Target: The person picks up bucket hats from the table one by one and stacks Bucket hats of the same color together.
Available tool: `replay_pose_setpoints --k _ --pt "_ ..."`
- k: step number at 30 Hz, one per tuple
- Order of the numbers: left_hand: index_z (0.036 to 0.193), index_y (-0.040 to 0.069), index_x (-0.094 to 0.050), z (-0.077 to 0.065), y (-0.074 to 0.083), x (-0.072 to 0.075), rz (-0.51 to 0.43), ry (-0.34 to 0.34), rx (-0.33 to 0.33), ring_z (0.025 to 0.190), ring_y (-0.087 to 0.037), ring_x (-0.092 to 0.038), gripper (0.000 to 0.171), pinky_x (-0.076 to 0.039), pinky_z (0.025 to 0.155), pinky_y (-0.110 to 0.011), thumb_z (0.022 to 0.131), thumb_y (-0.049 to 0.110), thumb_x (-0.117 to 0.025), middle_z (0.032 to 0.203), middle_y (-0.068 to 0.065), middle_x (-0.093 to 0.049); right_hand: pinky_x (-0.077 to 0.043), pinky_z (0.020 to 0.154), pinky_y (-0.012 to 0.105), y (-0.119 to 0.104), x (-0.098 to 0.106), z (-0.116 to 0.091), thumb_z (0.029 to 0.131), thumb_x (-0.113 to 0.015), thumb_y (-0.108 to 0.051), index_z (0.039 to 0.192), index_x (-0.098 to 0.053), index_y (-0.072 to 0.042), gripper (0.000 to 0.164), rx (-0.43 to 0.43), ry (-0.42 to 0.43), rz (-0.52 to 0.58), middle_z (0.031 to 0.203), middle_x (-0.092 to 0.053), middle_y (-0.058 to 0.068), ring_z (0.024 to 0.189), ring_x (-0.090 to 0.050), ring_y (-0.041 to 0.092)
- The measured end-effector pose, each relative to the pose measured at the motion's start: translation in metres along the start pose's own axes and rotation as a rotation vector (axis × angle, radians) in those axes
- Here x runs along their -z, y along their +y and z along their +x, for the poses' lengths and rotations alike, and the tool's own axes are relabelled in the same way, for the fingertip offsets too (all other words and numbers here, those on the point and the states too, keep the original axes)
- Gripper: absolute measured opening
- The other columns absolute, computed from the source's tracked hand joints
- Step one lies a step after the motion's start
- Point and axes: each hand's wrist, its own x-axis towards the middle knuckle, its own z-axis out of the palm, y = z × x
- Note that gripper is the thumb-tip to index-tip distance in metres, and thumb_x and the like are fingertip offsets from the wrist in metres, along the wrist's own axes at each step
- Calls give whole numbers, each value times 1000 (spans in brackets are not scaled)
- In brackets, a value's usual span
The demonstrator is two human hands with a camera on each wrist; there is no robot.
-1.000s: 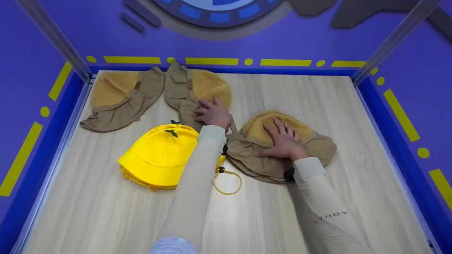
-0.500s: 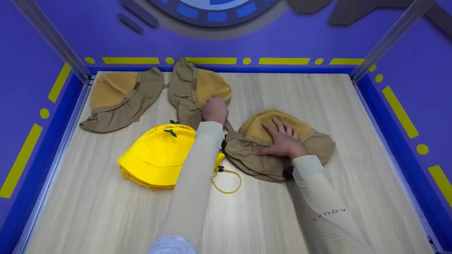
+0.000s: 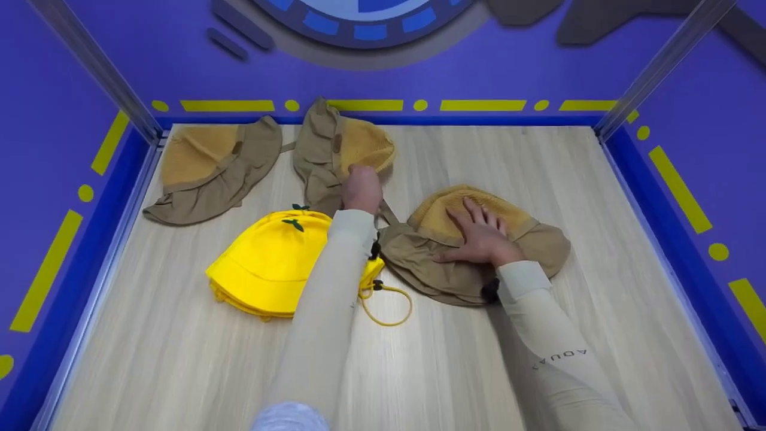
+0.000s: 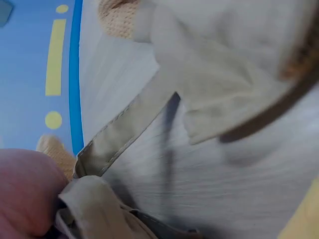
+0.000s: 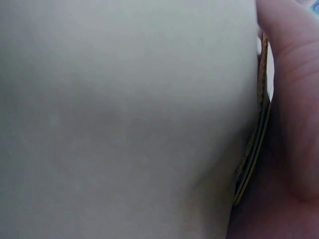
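Note:
My left hand (image 3: 362, 190) grips the lower edge of a tan sun hat (image 3: 366, 143) with curled fingers; this hat has a yellow-brown knit crown and a ruffled brim. In the left wrist view, bunched brim cloth (image 4: 99, 209) lies beside the hand, and a stitched strap (image 4: 124, 124) runs up from it. My right hand (image 3: 479, 239) rests with spread fingers on a matching sun hat (image 3: 541, 248) at the right, thumb over its brim. Tan-grey cloth (image 5: 124, 109) fills most of the right wrist view, next to the hand.
A third tan sun hat (image 3: 209, 203) lies at the back left. Yellow bucket hats (image 3: 263, 263), stacked, with green sprouts on top, sit left of my left forearm; a yellow cord loop (image 3: 410, 305) trails out. Blue walls (image 3: 508, 78) border the table on three sides.
My left hand's spread fingers have curled onto the middle sun hat, which has shifted slightly right. My right hand stays spread on the right sun hat.

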Motion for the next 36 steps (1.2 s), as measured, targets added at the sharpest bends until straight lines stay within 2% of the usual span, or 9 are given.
replay_pose_setpoints --k 4,9,13,17,23,30,34,35,36 --pt "123 -5 -62 -7 11 5 -11 83 -60 101 -33 -74 30 -61 88 -43 108 3 -38 120 -21 -69 0 117 74 4 1 -1 69 -74 -81 165 -18 -31 122 -7 5 0 174 6 10 155 3 51" --pt "130 4 -53 -29 17 31 -56 193 -212 92 -36 -75 28 -62 80 -46 107 0 -39 104 -23 -74 -2 117 73 5 -1 -3 68 -75 -80 165 -18 -31 123 -22 8 -2 174 5 10 155 3 50" --pt "143 12 -53 -54 10 55 -209 230 -286 101 -36 -73 44 -59 87 -46 102 -4 -47 115 -21 -73 -2 117 73 3 -2 -3 69 -74 -81 165 -18 -31 122 -8 13 1 174 4 11 155 2 52" --pt "147 16 -54 -82 0 68 -403 195 -312 111 -29 -69 52 -57 94 -41 100 -6 -46 130 -12 -69 -1 118 72 2 -5 -3 70 -73 -82 165 -18 -31 121 10 22 11 174 4 11 155 2 52" --pt "144 11 -56 -118 -8 67 -629 148 -398 122 -26 -65 46 -52 106 -42 103 -3 -42 135 -11 -67 2 119 72 5 -8 -3 69 -75 -80 165 -20 -29 121 23 61 24 174 3 11 156 2 48" --pt "138 8 -59 -138 -17 66 -876 56 -530 101 -18 -63 32 -54 91 -36 109 12 -48 118 -13 -68 1 120 72 11 -9 -4 72 -78 -75 164 -26 -24 117 71 160 115 174 -4 11 157 -1 47" --pt "139 5 -58 -143 -23 62 -990 -16 -579 108 -17 -64 33 -54 95 -32 108 12 -49 121 -13 -68 -2 124 68 13 0 -10 80 -82 -59 161 -34 -15 104 110 201 291 173 -10 14 158 1 45" --pt "139 4 -58 -144 -24 61 -1019 -27 -590 110 -17 -64 33 -54 97 -32 108 11 -50 123 -14 -68 -3 126 64 12 4 -13 82 -82 -53 160 -36 -13 99 113 209 372 173 -12 14 159 1 42" --pt "138 3 -58 -145 -26 60 -1045 -31 -600 115 -18 -64 32 -53 100 -32 107 10 -50 126 -14 -67 -12 126 61 10 8 -16 86 -81 -47 159 -36 -11 93 110 208 481 172 -16 14 159 -4 40"
